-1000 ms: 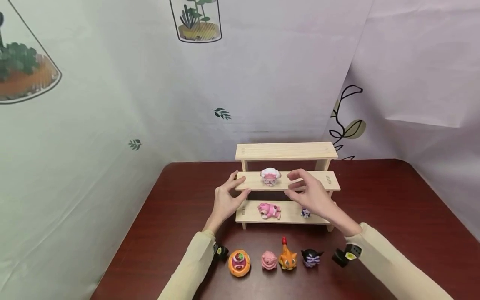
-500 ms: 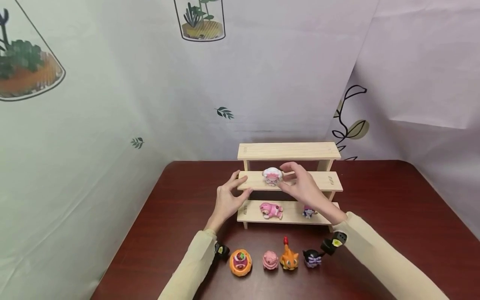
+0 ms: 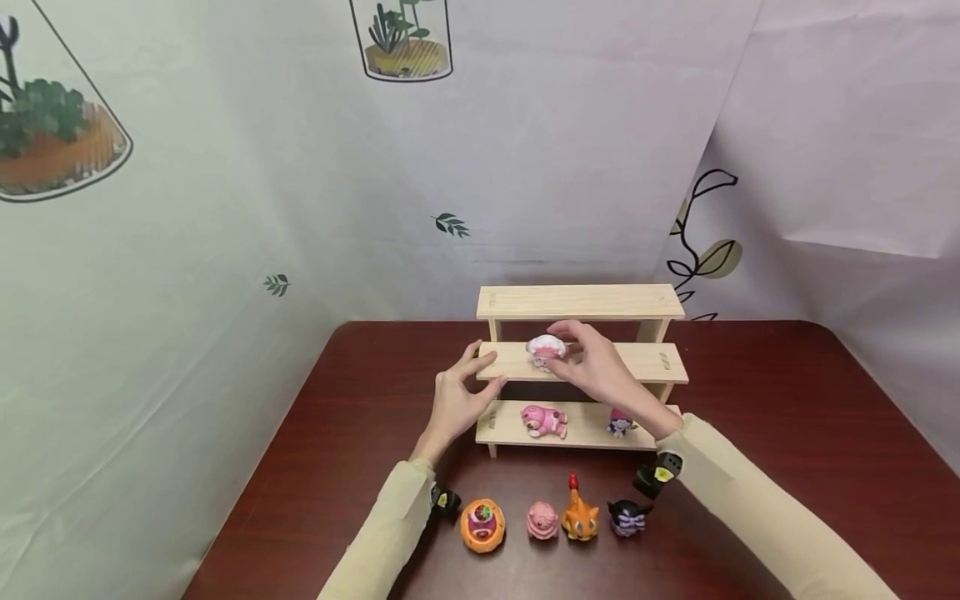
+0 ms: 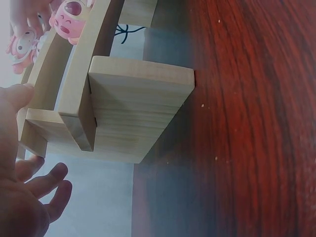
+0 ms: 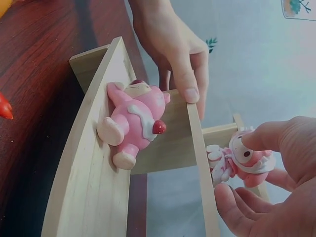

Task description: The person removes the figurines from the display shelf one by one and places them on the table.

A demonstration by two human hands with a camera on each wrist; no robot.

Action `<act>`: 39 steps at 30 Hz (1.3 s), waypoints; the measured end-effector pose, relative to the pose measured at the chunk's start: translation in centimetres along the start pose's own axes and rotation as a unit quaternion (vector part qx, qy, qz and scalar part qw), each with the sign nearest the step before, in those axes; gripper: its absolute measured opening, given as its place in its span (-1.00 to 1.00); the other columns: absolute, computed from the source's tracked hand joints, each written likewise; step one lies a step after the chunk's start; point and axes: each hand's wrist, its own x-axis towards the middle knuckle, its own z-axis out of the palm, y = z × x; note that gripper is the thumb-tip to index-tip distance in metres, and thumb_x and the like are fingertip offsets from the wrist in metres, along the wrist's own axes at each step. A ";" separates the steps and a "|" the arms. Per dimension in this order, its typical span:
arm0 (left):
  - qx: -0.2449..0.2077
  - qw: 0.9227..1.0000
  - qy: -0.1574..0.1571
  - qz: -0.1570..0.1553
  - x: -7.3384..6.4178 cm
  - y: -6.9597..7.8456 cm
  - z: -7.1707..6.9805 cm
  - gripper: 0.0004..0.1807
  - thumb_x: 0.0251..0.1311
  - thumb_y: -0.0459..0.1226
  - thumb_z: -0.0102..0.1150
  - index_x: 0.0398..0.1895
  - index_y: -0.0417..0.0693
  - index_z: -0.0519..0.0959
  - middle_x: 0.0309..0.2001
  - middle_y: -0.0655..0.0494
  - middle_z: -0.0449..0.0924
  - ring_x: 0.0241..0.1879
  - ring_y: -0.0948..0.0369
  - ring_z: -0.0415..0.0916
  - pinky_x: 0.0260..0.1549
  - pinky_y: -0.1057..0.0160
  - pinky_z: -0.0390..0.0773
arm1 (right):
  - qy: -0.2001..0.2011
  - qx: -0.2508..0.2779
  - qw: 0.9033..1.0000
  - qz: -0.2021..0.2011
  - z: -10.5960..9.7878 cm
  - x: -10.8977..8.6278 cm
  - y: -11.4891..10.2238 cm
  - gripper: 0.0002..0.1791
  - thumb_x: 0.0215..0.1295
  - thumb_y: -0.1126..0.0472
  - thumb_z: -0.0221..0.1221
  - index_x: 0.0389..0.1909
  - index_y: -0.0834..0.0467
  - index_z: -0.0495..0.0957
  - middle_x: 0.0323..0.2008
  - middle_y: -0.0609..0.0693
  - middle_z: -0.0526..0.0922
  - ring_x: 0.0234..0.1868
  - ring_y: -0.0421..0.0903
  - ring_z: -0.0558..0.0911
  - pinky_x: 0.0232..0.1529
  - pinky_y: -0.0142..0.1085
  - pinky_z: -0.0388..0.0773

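A three-tier wooden display stand (image 3: 581, 302) stands on the dark red table. My left hand (image 3: 456, 398) grips the left end of its middle shelf (image 3: 648, 360), thumb at the front edge. On that shelf is a white-and-pink figurine (image 3: 543, 348), upright in the head view. My right hand (image 3: 597, 367) pinches it between thumb and fingers; in the right wrist view the thumb lies against the face of the figurine (image 5: 242, 154). Below, a pink bear figurine (image 3: 543, 421) lies on its side on the bottom shelf, and a small purple-and-white figurine (image 3: 619, 422) stands farther right, partly behind my right forearm.
In front of the stand, a row of toys sits on the table (image 3: 360, 467): an orange round one with a strawberry (image 3: 482, 525), a pink one (image 3: 542, 521), an orange cat-like one (image 3: 581, 518) and a black-and-purple one (image 3: 627, 517). A printed cloth hangs behind.
My right hand has moved left to the white-and-pink figurine and closed its thumb and fingers on it. The left hand stays on the middle shelf. The head view has shifted slightly.
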 end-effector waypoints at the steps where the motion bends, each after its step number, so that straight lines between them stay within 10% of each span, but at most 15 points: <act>1: -0.001 1.000 0.001 0.002 0.0 0.0 0.0 -0.53 0.09 -0.27 0.49 0.10 -0.19 0.68 0.28 -0.19 0.46 0.23 -0.01 0.46 0.02 -0.02 0.54 | -0.001 -0.003 1.000 0.000 0.1 0.1 0.0 -0.53 0.15 0.40 0.39 0.09 0.33 0.50 0.00 0.30 0.59 -0.15 0.21 0.67 -0.17 0.00 0.62; 27: 0.000 1.000 -0.002 0.002 0.2 -0.1 0.1 -0.54 0.09 -0.26 0.50 0.10 -0.16 0.68 0.28 -0.16 0.47 0.22 0.03 0.47 0.04 0.05 0.53 | -0.013 0.005 1.000 0.019 -2.1 -1.3 -0.4 -0.61 0.21 0.32 0.38 0.06 0.25 0.56 -0.06 0.16 0.65 -0.20 0.08 0.67 -0.21 -0.09 0.60; 33: 0.002 1.000 0.000 0.004 0.0 -0.4 0.1 -0.54 0.10 -0.26 0.49 0.10 -0.16 0.68 0.28 -0.16 0.47 0.20 0.01 0.49 -0.24 0.15 0.54 | -0.016 -0.003 1.000 0.012 -3.1 -2.5 -0.7 -0.62 0.19 0.34 0.38 0.03 0.24 0.56 -0.10 0.13 0.66 -0.22 0.06 0.67 -0.28 -0.15 0.60; 39: -0.002 1.000 0.003 0.013 0.1 -0.2 0.1 -0.54 0.10 -0.27 0.49 0.09 -0.19 0.68 0.27 -0.18 0.48 0.25 -0.01 0.44 -0.01 0.01 0.55 | -0.018 -0.010 1.000 0.009 -4.2 -4.2 -0.9 -0.62 0.22 0.29 0.39 0.03 0.22 0.57 -0.12 0.07 0.67 -0.22 0.01 0.67 -0.28 -0.11 0.61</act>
